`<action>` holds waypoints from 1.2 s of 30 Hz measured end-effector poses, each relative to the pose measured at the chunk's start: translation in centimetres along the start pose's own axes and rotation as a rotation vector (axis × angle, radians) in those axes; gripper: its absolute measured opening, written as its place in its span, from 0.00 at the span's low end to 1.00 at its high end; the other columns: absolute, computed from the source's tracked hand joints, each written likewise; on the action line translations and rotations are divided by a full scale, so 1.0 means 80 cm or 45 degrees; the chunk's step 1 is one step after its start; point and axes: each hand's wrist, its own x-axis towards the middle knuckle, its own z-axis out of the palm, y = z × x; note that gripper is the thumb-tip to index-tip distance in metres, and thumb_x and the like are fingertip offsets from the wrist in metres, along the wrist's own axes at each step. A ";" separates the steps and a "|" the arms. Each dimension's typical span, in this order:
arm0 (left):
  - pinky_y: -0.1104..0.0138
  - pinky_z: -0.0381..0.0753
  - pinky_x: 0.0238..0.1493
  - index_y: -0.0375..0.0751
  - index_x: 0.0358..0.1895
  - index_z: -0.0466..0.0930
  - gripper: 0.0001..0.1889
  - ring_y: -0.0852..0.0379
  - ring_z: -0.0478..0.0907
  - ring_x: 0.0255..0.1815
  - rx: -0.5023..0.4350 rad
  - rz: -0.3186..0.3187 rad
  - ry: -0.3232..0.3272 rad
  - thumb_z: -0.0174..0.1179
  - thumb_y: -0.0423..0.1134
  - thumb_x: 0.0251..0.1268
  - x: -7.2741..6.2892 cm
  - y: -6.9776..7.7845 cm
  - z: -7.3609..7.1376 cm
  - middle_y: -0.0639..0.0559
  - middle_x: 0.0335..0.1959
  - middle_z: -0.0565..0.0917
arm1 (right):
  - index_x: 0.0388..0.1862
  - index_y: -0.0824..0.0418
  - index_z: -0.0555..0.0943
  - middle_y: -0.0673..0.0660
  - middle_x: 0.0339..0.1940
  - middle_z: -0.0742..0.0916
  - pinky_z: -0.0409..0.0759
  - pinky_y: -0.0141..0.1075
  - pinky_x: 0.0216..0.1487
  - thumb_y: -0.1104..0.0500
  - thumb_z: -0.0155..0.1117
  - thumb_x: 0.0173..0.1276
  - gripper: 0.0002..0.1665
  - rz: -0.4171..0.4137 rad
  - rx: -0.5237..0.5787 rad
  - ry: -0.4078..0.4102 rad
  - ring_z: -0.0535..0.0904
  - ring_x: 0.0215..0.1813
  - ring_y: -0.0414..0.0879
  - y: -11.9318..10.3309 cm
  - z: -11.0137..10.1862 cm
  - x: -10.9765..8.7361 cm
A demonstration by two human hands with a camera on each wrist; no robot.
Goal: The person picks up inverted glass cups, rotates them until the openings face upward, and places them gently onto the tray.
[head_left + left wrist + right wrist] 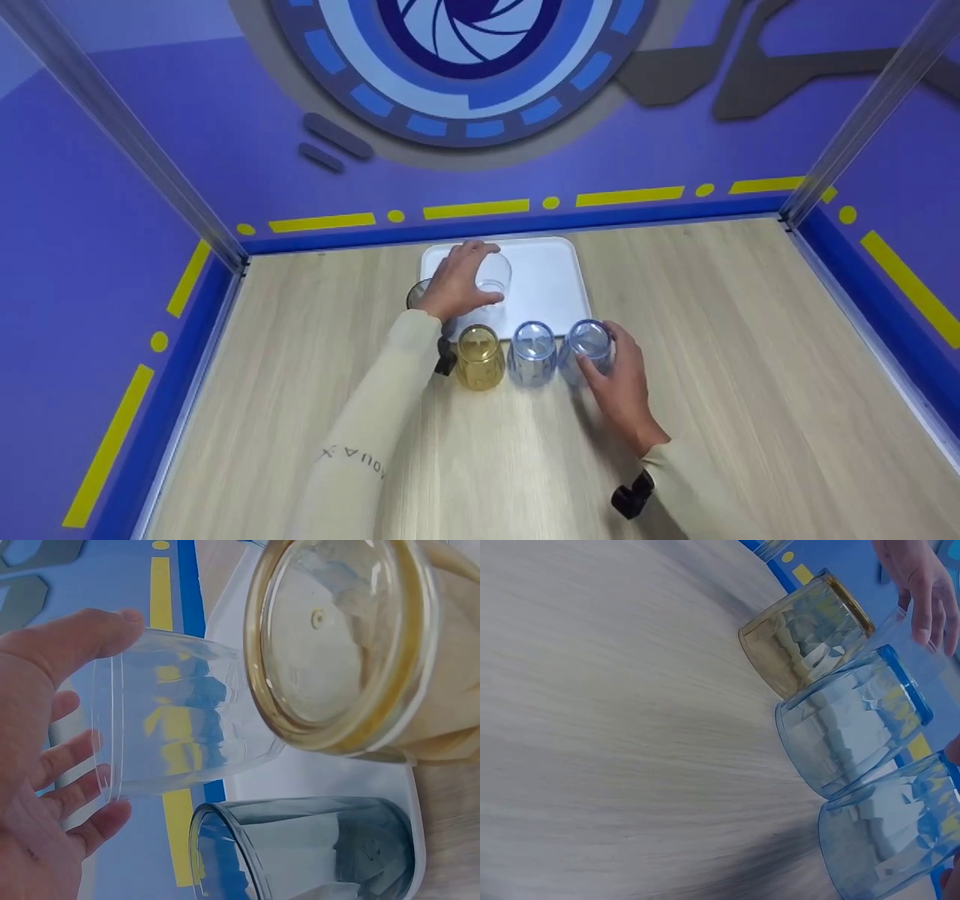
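My left hand holds a clear glass near its rim, over the white tray. The thumb is on one side and the fingers are on the other. Beside it, a grey tinted glass stands at the tray's left, mostly behind the hand in the head view. My right hand grips a blue glass, the right one of a row in front of the tray. Another blue glass stands in the middle and an amber glass at the left, both upside down.
The pale wooden table is bounded by a blue printed back wall and side walls. The left forearm passes close to the amber glass. A black wrist strap sits on the right wrist.
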 end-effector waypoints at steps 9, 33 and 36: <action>0.55 0.62 0.73 0.54 0.69 0.66 0.40 0.52 0.62 0.72 0.018 -0.035 -0.028 0.73 0.48 0.50 0.002 -0.001 0.003 0.53 0.70 0.66 | 0.74 0.59 0.56 0.60 0.73 0.65 0.57 0.52 0.76 0.54 0.62 0.68 0.40 0.022 -0.019 0.011 0.60 0.74 0.55 -0.004 0.001 0.001; 0.54 0.64 0.71 0.52 0.68 0.67 0.39 0.51 0.64 0.70 0.053 -0.040 -0.019 0.74 0.47 0.49 0.003 -0.016 0.006 0.52 0.68 0.69 | 0.75 0.60 0.53 0.61 0.75 0.63 0.55 0.52 0.77 0.52 0.64 0.67 0.45 0.077 -0.016 -0.046 0.57 0.77 0.56 0.000 0.001 0.006; 0.55 0.63 0.71 0.52 0.68 0.67 0.40 0.51 0.64 0.70 0.050 -0.053 -0.024 0.74 0.47 0.49 0.004 -0.017 0.006 0.52 0.68 0.69 | 0.76 0.60 0.53 0.61 0.75 0.62 0.54 0.52 0.77 0.52 0.65 0.67 0.46 0.081 -0.004 -0.058 0.56 0.77 0.56 0.001 0.001 0.007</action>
